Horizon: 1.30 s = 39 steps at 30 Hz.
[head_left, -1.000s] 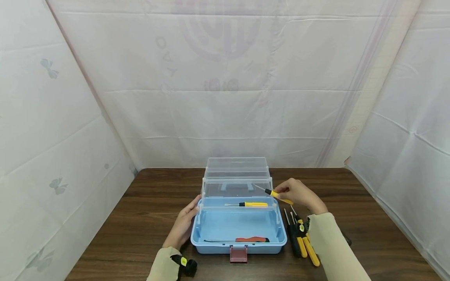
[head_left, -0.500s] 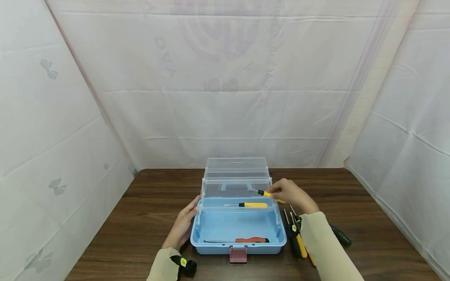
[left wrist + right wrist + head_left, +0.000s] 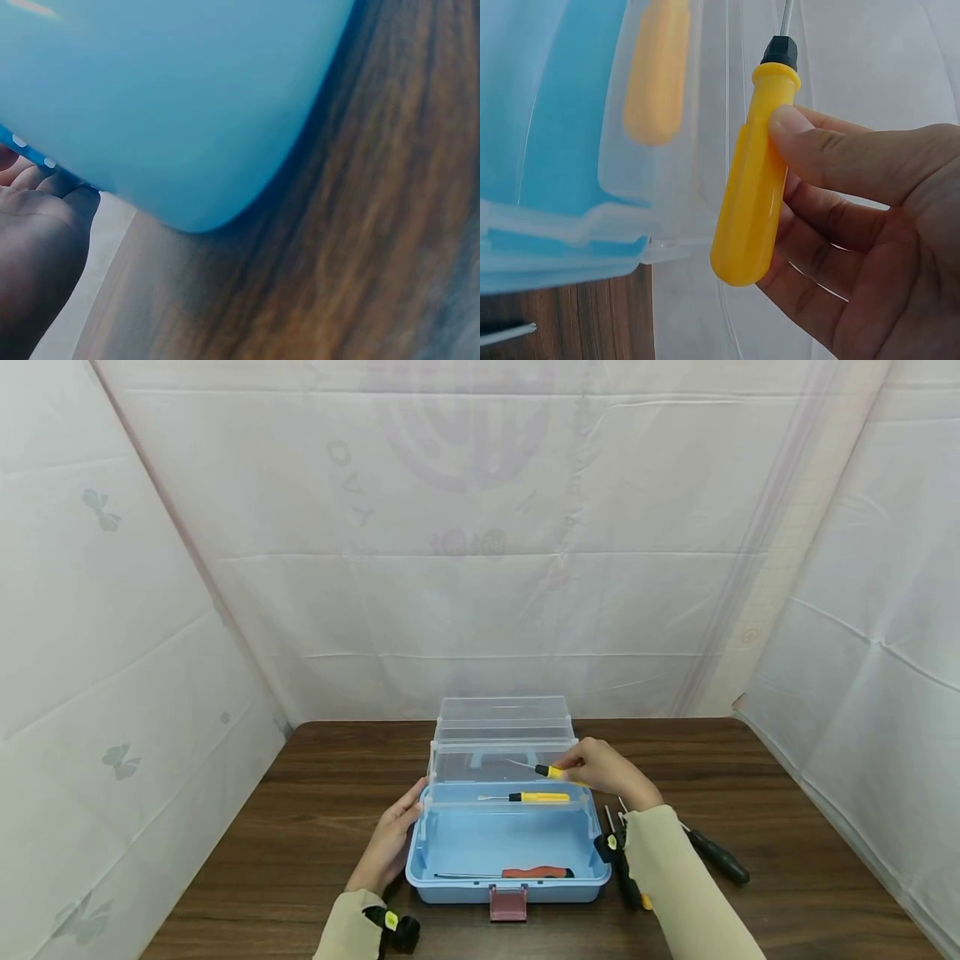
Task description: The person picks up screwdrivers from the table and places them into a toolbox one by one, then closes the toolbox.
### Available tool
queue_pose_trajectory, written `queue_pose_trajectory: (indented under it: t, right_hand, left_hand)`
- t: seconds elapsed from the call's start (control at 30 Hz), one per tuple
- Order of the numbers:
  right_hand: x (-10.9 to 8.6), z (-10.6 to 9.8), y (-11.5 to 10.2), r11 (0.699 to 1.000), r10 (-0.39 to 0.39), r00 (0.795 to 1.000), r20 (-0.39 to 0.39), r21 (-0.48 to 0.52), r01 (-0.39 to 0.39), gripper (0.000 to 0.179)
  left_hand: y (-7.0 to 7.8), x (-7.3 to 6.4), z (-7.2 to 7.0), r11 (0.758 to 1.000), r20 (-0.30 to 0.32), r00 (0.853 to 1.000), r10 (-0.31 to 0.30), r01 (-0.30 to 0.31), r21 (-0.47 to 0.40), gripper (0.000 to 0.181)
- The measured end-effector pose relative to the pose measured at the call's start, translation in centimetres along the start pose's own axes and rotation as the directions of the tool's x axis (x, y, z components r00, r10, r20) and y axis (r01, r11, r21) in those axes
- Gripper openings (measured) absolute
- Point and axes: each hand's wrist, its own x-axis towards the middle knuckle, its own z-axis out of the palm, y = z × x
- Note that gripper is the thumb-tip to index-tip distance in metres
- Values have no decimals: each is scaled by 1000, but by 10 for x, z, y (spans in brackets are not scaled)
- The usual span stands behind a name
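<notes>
A light blue toolbox stands with its clear lid raised and a clear tray folded out at the back. My left hand holds its left rim; in the left wrist view the fingers meet the rim, their tips partly hidden. My right hand pinches a yellow-handled screwdriver between thumb and fingers, above the tray's right end, shaft pointing left. Another yellow screwdriver lies in the clear tray. An orange-handled screwdriver lies along the front of the toolbox floor.
Right of the toolbox, black-handled screwdrivers and a yellow handle lie partly under the right sleeve. Another black-handled screwdriver lies further right on the brown table. A pink latch hangs at the box front.
My right hand has moved left with the yellow screwdriver, from beside the toolbox to over the tray. More of the far-right black screwdriver shows now. The left hand stays put.
</notes>
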Motion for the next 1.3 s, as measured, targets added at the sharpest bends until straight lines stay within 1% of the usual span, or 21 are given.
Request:
queue_pose_trajectory:
  t: [0.33, 0.5, 0.6, 0.73, 1.07, 1.3]
  right_hand:
    - [7, 6, -4, 998, -63, 998, 14, 1, 63, 16]
    - [9, 9, -7, 999, -47, 999, 19, 8, 47, 17]
    - [10, 11, -9, 999, -31, 999, 21, 9, 30, 18]
    - [11, 13, -12, 1000, -27, 999, 23, 13, 27, 18]
    - [14, 17, -14, 994, -112, 992, 50, -14, 113, 16]
    - [15, 19, -15, 995, -94, 994, 63, -13, 95, 16]
  left_hand:
    - [0, 0, 0, 1000, -6, 1000, 2, -2, 3, 52]
    - [-1, 1, 0, 1000, -10, 1000, 4, -4, -1, 52]
    - [-1, 1, 0, 1000, -6, 1000, 5, -5, -1, 52]
    - [-2, 1, -2, 1000, 3, 1000, 6, -6, -3, 53]
    - [-2, 3, -3, 1000, 5, 1000, 7, -6, -20, 54]
    - [-2, 3, -3, 1000, 6, 1000, 6, -6, -23, 52]
